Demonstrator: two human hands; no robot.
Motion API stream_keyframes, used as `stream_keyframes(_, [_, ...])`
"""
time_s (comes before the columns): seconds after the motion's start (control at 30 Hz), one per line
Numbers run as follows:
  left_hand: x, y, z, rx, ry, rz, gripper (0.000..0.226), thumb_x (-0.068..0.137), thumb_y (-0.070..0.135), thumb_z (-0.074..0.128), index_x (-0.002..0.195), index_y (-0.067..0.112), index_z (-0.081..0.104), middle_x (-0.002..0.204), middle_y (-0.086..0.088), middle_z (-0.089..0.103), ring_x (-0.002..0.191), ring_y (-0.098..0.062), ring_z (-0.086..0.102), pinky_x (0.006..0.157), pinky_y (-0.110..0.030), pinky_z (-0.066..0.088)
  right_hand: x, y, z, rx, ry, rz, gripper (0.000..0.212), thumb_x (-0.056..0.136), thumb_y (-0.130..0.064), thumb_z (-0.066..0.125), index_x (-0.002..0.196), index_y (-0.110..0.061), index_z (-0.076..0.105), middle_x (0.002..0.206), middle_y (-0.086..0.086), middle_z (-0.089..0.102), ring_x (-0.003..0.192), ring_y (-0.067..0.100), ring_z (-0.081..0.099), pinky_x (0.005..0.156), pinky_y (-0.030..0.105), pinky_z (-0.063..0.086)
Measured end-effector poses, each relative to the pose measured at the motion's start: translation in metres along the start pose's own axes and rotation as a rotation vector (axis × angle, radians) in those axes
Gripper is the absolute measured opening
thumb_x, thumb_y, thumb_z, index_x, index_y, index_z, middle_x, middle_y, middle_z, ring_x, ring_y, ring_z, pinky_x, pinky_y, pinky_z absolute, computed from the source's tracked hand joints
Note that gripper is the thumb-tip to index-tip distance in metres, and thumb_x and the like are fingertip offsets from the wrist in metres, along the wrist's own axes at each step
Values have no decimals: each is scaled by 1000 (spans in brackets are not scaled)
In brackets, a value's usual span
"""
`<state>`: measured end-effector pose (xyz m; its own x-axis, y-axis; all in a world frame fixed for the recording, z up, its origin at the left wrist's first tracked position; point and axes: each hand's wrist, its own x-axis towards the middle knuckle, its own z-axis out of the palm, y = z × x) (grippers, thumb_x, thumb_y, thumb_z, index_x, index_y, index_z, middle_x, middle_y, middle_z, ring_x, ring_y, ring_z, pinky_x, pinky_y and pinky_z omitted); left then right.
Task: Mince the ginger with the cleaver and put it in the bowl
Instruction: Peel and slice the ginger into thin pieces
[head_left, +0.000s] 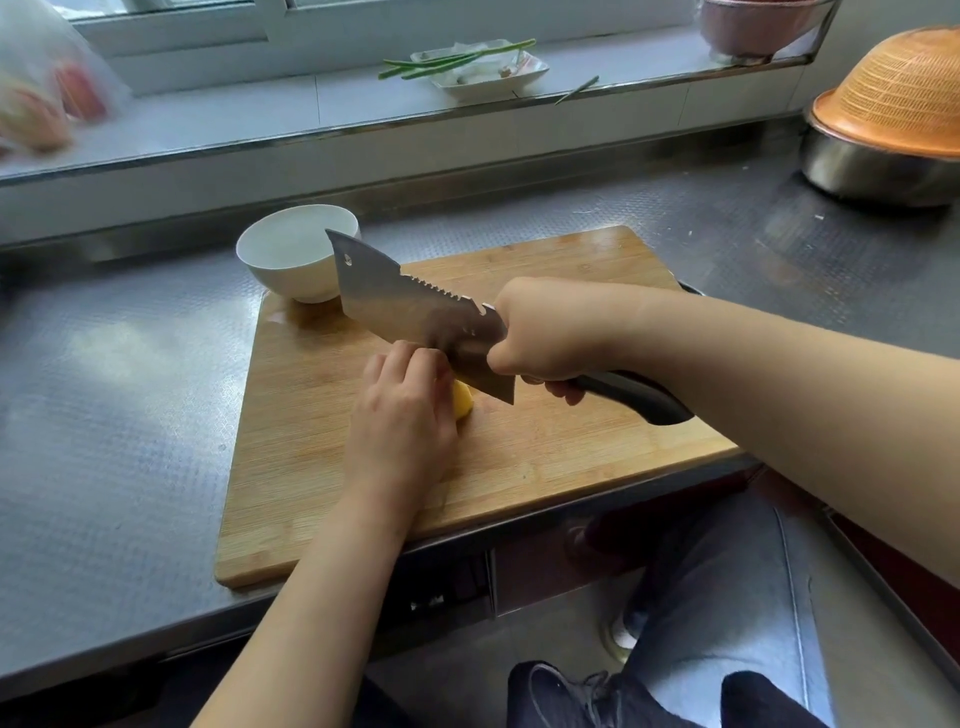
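The head view looks down on a steel tabletop (130, 395) with a wooden board (545, 447) lying across the middle of the frame, its lower edge near the tabletop's front edge.

The right hand (550, 332) sits just right of centre, its fingers (563, 389) wrapped round the dark handle of the cleaver (410, 306). The blade runs from that hand up and to the left, its tip overlapping the bowl's rim in the picture; the spine is notched and the lower heel corner points down at the board. Whether the cutting edge touches the board cannot be told.

The left hand (400, 415) lies at centre frame, back upward, with curled fingers pressing down on the ginger (463, 404). Only a small yellow part of the ginger shows, at the right side of that hand, on the board and directly below the blade's heel. The fingertips lie against the flat of the blade.

The white bowl (293, 254) stands at the board's upper left corner, left of centre and above the hands; nothing shows inside it.

On the sill along the top of the frame a white dish (483, 78) holds green stalks (457, 60). At the upper right an orange strainer (904, 93) lies upside down on a steel basin (872, 171). At the upper left a clear bag (47, 88) is blurred. The person's legs and dark shoes fill the lower right, below the tabletop.
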<state>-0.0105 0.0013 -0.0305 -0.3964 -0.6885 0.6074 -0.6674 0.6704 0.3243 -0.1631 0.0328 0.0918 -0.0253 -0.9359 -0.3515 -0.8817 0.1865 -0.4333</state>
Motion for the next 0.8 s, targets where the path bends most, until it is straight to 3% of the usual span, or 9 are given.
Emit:
stream_keyframes(0.37, [-1, -4, 3, -3, 25, -5, 9, 87, 10, 56, 91, 6, 63, 93, -10, 59, 80, -29, 50, 73, -37, 42, 16, -3, 29, -23, -48, 48, 14, 99, -8, 45, 85, -5, 47, 65, 13, 55, 43, 17, 54, 37, 23, 45])
stream_keyframes(0.47, [-1, -3, 2, -11, 19, -6, 4, 89, 9, 60, 91, 6, 62, 94, -9, 59, 81, -26, 51, 72, -33, 42, 19, 6, 27, 34, -38, 58, 16, 96, -8, 49, 81, -6, 49, 66, 12, 56, 47, 19, 55, 39, 24, 47])
stream_keyframes(0.57, [-3, -1, 0, -18, 15, -16, 3, 89, 9, 62, 90, 6, 62, 93, -8, 59, 82, -24, 51, 70, -33, 44, 22, 16, 22, 135, -32, 85, 15, 93, -11, 54, 93, 3, 58, 69, 15, 59, 51, 23, 57, 42, 25, 50])
stream_keyframes(0.8, [-4, -1, 1, -40, 43, -2, 3, 87, 4, 61, 87, 6, 58, 91, -8, 57, 82, -25, 50, 71, -31, 40, 12, 20, 18, 178, 36, 14, 10, 91, -9, 50, 92, 0, 54, 70, 17, 58, 51, 24, 55, 45, 29, 52])
